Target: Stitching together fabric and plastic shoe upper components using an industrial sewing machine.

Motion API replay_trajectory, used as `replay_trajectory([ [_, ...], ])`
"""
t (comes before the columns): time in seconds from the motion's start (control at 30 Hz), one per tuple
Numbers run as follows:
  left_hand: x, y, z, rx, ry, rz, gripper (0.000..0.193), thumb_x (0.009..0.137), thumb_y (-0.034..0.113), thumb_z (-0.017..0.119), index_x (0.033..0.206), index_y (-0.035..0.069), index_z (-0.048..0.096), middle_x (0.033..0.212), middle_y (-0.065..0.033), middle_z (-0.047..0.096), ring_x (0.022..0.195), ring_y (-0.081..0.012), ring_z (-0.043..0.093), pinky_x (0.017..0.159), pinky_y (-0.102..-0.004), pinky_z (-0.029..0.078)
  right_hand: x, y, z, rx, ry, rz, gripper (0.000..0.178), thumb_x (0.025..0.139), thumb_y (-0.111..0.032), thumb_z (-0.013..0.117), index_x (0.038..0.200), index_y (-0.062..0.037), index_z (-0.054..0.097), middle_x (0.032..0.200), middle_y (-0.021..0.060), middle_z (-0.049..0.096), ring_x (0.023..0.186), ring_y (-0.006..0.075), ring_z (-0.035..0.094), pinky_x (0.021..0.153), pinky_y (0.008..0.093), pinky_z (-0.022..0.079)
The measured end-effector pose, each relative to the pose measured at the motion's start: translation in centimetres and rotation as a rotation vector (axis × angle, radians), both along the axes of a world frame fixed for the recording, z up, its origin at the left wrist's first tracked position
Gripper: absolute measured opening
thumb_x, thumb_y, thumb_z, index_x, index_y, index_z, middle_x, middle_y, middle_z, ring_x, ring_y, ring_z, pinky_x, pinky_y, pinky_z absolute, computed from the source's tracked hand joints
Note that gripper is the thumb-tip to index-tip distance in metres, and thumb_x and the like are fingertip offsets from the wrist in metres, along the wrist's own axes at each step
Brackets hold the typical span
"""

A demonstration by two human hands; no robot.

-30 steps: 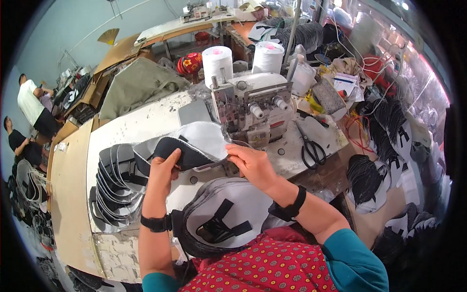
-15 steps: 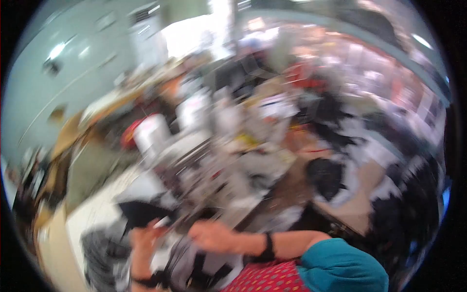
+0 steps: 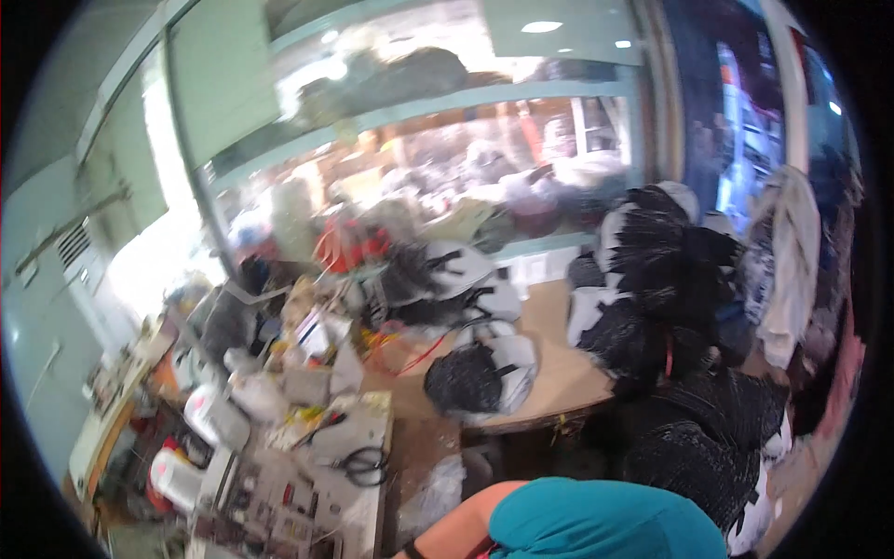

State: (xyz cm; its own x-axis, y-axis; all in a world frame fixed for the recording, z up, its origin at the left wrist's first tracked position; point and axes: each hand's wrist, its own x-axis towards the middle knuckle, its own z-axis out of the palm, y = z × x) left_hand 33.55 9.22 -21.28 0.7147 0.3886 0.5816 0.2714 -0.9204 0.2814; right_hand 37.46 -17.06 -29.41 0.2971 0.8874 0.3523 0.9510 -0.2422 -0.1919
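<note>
Neither of my hands shows in the head view. My right arm enters at the lower edge in a teal sleeve point(image 3: 605, 517), and its bare forearm point(image 3: 461, 522) runs down to a black wristband at the bottom rim; the hand is cut off below. Closest to that forearm are a crumpled clear plastic bag point(image 3: 435, 494) and the machine table point(image 3: 377, 410). On that table lie black-handled scissors point(image 3: 363, 466) beside a pale sewing machine point(image 3: 289, 503). Two white thread cones point(image 3: 216, 419) stand at its left.
A brown tabletop point(image 3: 549, 373) holds stacked black-and-white fabric pieces point(image 3: 475, 377). Large black bundles point(image 3: 670, 279) pile up at right, more on the near right point(image 3: 708, 438). Clutter and bags point(image 3: 256, 396) stand behind the machine. A pale cloth point(image 3: 787, 265) hangs far right.
My view has swung to the right. Both hands, earlier at the lower left over grey and white fabric with black straps, have left the picture. The sewing machine now sits lower left.
</note>
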Motion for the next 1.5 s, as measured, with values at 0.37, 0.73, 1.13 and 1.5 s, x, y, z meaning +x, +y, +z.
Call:
replay_trajectory([
  [0.37, -7.1, 1.4, -1.9, -0.755, 0.302, -0.520, 0.014, 0.085, 0.009, 0.070, 0.095, 0.000, 0.066, 0.082, -0.0059, 0.067, 0.074, -0.0126, 0.063, 0.067, -0.0267, 0.050, 1.9, -6.3, 8.2, 0.372, 0.650, -0.180, 0.021, 0.085, -0.012, 0.069, 0.098, -0.0052, 0.055, 0.086, 0.0077, 0.060, 0.080, 0.0229, 0.064, 0.067, 0.0349, 0.048],
  [0.73, 1.0, -3.9, 0.4, -1.866, -0.182, -0.808, 0.032, 0.099, 0.036, 0.049, 0.114, 0.010, 0.059, 0.108, 0.0016, 0.064, 0.077, -0.0101, 0.055, 0.070, -0.0280, 0.046, 4.8, 1.5, 5.4, 0.688, 0.787, -0.400, 0.019, 0.095, -0.007, 0.056, 0.109, 0.0014, 0.064, 0.085, 0.0061, 0.067, 0.076, 0.0030, 0.056, 0.066, 0.0234, 0.047],
  [1.13, 2.0, -0.7, -1.2, -1.345, -0.079, -0.247, 0.023, 0.091, 0.024, 0.067, 0.075, 0.011, 0.059, 0.066, 0.0044, 0.055, 0.054, -0.0044, 0.046, 0.048, -0.0218, 0.034, 3.4, 0.6, 4.3, 0.449, 0.039, -0.275, 0.033, 0.078, -0.005, 0.069, 0.110, 0.0001, 0.063, 0.091, 0.0075, 0.057, 0.071, 0.0233, 0.064, 0.056, 0.0332, 0.051],
  [1.5, -1.9, -9.1, 1.2, -1.036, 0.317, -0.537, 0.028, 0.097, 0.017, 0.056, 0.116, -0.003, 0.060, 0.086, -0.0125, 0.068, 0.073, -0.0197, 0.068, 0.063, -0.0298, 0.052, 6.0, 0.5, 5.8, 0.608, 0.387, -0.208, 0.024, 0.076, -0.002, 0.073, 0.098, -0.0055, 0.064, 0.086, 0.0076, 0.058, 0.069, 0.0227, 0.062, 0.054, 0.0318, 0.047],
])
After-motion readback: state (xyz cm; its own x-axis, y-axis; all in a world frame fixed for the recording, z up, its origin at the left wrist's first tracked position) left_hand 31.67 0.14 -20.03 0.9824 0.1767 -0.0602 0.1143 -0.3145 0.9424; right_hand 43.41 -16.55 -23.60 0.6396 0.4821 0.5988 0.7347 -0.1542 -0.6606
